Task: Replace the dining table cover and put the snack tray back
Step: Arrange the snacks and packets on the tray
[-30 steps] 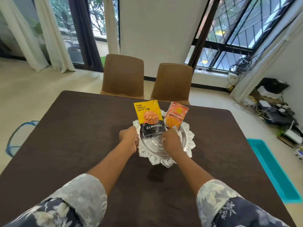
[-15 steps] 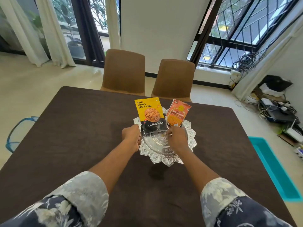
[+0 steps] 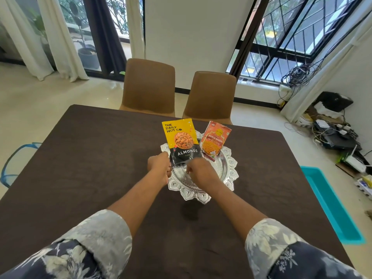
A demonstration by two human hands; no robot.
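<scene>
On table cover [image 3: 90, 158]: snack tray [image 3: 231, 170] 1 | packets [image 3: 181, 141] [image 3: 216, 139] 2 | beyond: chairs [image 3: 149, 87] [image 3: 210, 95] 2

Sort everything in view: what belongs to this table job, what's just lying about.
Job: brown table cover, silver snack tray, almonds packet, orange snack packet.
Lying about: brown chairs, teal tub, tangled cables.
</scene>
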